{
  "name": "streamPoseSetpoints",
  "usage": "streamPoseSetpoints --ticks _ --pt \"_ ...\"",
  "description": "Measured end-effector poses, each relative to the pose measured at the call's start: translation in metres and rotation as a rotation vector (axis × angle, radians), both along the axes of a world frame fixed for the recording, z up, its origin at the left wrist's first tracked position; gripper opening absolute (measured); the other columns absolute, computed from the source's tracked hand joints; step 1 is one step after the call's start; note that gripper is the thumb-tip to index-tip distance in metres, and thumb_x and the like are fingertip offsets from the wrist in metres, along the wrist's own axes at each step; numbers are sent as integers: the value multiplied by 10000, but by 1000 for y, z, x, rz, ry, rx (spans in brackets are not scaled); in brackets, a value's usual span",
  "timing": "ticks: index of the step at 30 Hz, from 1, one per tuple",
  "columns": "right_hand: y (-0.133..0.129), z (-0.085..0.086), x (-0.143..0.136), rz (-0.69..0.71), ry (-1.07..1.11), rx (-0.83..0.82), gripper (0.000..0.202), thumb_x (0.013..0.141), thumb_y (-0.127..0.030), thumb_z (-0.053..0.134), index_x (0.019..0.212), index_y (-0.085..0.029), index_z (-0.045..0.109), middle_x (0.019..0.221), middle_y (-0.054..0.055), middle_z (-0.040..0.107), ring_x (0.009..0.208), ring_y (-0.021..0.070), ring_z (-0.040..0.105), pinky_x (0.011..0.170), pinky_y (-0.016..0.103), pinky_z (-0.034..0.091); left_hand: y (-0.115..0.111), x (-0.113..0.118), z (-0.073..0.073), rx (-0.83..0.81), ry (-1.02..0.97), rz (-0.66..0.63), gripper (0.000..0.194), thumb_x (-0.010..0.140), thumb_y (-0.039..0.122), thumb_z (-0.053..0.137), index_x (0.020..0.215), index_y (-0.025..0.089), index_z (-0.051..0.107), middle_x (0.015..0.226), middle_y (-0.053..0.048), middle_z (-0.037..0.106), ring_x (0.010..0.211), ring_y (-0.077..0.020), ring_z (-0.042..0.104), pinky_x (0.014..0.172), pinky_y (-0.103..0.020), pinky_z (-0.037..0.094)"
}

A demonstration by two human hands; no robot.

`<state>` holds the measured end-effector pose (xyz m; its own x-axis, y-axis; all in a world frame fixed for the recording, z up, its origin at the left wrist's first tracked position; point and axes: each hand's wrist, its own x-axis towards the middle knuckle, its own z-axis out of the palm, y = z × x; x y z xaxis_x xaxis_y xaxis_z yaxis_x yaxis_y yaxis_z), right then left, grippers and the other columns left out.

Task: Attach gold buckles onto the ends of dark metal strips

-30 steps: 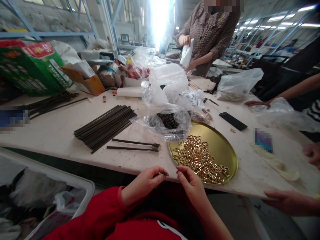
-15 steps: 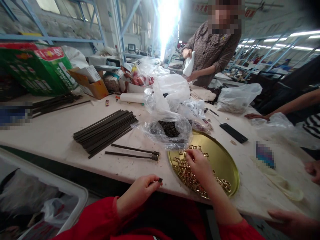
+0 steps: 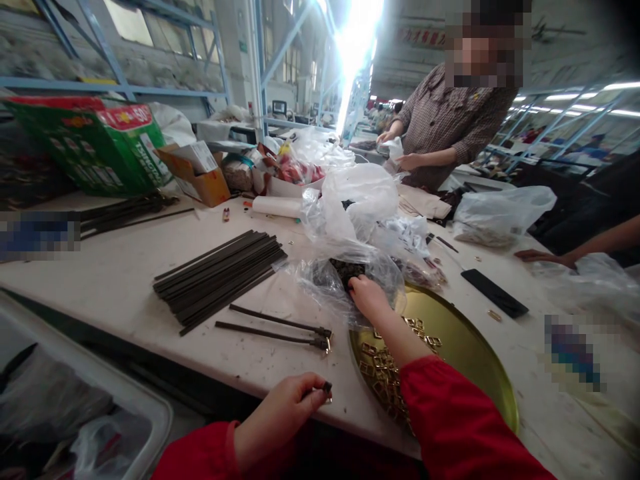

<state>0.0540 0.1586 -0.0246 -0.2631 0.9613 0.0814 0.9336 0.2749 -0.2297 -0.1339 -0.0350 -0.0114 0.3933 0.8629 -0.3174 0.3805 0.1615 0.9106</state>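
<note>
My left hand (image 3: 293,400) is closed at the table's front edge, pinching the dark end of a strap (image 3: 327,387). A bit of shiny metal shows beneath it; the rest is hidden. My right hand (image 3: 369,297) reaches into an open clear plastic bag (image 3: 320,287) of small dark pieces (image 3: 345,270). Its fingers are bent together among them, and what they grip, if anything, cannot be seen. Below my right forearm, small gold buckles (image 3: 383,380) lie on a round gold tray (image 3: 465,340). Two dark straps with buckled ends (image 3: 270,333) lie left of the tray.
A bundle of dark strips (image 3: 220,277) lies on the table (image 3: 115,267) at left. Farther back are a cardboard box (image 3: 203,180) and plastic bags (image 3: 360,190). A black flat object (image 3: 493,293) lies at right. A white bin (image 3: 160,407) stands front left. A co-worker (image 3: 450,120) stands across the table.
My right hand has left the buckles on the tray and moved forward into the bag of dark pieces. My left hand still holds the strap end. The view has shifted slightly.
</note>
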Motion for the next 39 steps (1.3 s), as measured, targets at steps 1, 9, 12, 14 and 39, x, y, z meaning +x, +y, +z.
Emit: streamPoseSetpoints --ticks 1,9,12,14,39 --pt "0 0 0 -7 -8 -12 151 770 -144 516 876 -165 621 938 118 600 840 230 596 703 295 403 2 0 -1 2 -4 -1 275 813 352 447 839 147 629 779 -8 624 741 -149 527 670 -220 379" --pt "-10 14 1 -29 217 1 163 747 -102 513 874 -160 597 946 107 619 903 215 573 784 307 394 2 4 4 89 -29 -2 300 827 380 447 854 147 634 790 -4 637 755 -147 539 668 -208 384" --pt "-32 25 6 -47 426 21 198 784 -166 484 958 -145 576 1013 116 607 936 211 559 814 333 408 5 1 13 176 19 29 291 838 358 434 838 141 628 779 -7 636 743 -145 543 658 -207 383" --pt "-61 29 8 -47 556 -19 211 802 -255 487 960 -140 567 919 95 633 841 200 587 753 332 447 8 1 19 247 58 50 284 847 342 425 842 142 628 794 -13 642 742 -144 549 658 -210 382" --pt "-215 -11 -7 -119 1143 -321 219 690 -395 659 780 -200 614 720 16 613 686 185 565 650 306 441 -10 26 11 392 278 -103 287 818 217 406 1029 161 593 959 -66 656 875 -190 587 770 -266 425"
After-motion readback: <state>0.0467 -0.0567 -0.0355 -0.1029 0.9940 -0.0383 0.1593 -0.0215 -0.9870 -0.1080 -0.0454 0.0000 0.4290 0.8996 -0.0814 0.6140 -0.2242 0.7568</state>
